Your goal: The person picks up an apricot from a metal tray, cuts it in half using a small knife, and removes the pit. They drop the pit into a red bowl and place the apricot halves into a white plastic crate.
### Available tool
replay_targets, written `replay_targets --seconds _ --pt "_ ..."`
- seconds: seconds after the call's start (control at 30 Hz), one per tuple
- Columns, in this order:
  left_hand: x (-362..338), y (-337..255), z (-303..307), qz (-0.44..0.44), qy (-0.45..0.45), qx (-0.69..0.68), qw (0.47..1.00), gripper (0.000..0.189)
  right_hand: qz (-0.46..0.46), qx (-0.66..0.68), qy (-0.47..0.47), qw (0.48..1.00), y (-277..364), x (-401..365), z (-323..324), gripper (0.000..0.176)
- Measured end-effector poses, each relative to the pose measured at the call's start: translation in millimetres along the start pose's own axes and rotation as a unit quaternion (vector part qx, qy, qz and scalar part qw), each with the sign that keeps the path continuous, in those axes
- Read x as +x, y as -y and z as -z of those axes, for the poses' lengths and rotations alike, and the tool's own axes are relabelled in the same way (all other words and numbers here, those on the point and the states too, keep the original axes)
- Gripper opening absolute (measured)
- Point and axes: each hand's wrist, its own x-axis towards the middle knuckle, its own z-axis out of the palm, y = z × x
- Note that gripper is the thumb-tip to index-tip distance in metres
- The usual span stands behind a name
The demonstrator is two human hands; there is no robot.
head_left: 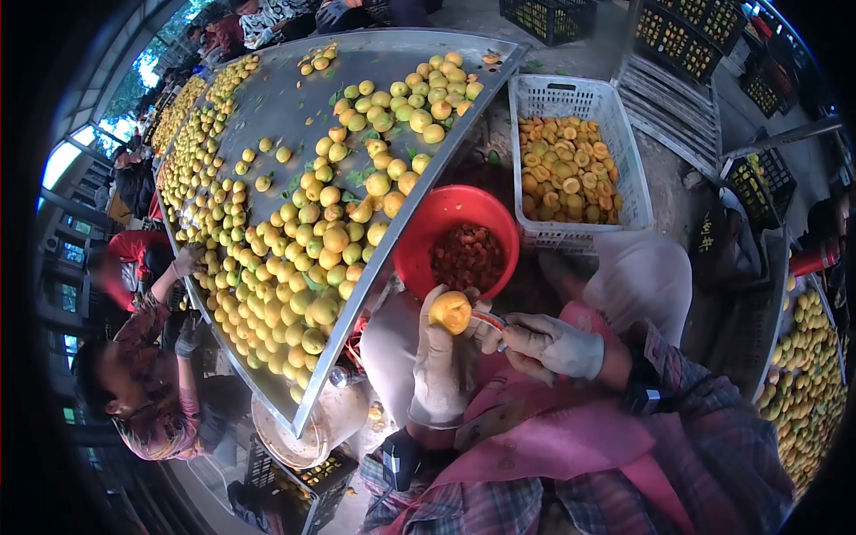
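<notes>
My left hand point(439, 361), in a pale work glove, is closed around an apricot point(450, 312) whose cut orange flesh faces up. My right hand point(555, 346), also gloved, grips a small hand tool point(487, 318) with a red and white edge, its front end right at the fruit. The tool's tip is hidden against the apricot, so I cannot tell its exact kind. Just beyond my hands sits a red basin point(412, 234) with reddish-brown pits point(467, 256) in its bottom. Behind it, to the right, a white plastic crate point(635, 192) holds apricot halves point(571, 169).
A metal sorting table point(299, 116) with many whole apricots point(303, 259) slopes along the left, its raised edge near my left hand. A white bucket point(343, 415) stands under its corner. A co-worker point(152, 392) sits at the far left. Black crates point(548, 20) stand behind; more apricots point(807, 374) lie right.
</notes>
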Motion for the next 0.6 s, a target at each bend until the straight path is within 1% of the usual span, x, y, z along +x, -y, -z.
replay_targets --seconds 0.03,0.07,0.1,0.13,0.2,0.23,0.3,0.33,0.47,0.53,0.57,0.6 --pt "-2 -2 -2 0.002 0.001 0.001 1.000 0.068 -0.010 0.033 0.005 0.999 -1 -1 0 0.035" --pt "-3 -7 -8 0.014 -0.024 0.021 0.999 0.073 -0.009 0.035 0.004 0.999 1 -2 1 0.035" --pt "-5 -10 -11 0.026 -0.048 0.040 0.998 0.077 -0.024 0.027 0.017 0.999 5 -3 4 0.039" --pt "-4 -13 -6 0.027 -0.048 0.042 0.998 0.077 -0.039 0.019 0.031 0.999 8 -4 6 0.043" --pt "-2 -27 12 0.103 0.007 0.111 0.988 0.086 -0.043 0.012 0.034 0.998 5 -3 10 0.043" --pt "-1 -34 17 0.104 0.008 0.112 0.988 0.086 -0.048 0.003 0.039 0.998 4 -2 12 0.042" --pt "1 -46 24 0.154 0.042 0.191 0.969 0.089 -0.054 -0.018 0.048 0.997 5 -1 15 0.042" --pt "0 -52 23 0.155 0.043 0.215 0.963 0.087 -0.060 -0.040 0.058 0.996 6 0 16 0.042" --pt "2 -51 30 0.134 0.055 0.206 0.968 0.086 -0.073 -0.053 0.070 0.994 12 0 16 0.041" --pt "2 -43 32 0.093 0.037 0.207 0.973 0.087 -0.065 -0.048 0.066 0.995 12 1 16 0.041" --pt "2 -41 28 0.094 0.037 0.207 0.973 0.087 -0.064 -0.047 0.066 0.995 12 1 15 0.041" --pt "2 -38 23 0.077 0.018 0.202 0.976 0.084 -0.065 -0.057 0.055 0.995 14 1 14 0.041"
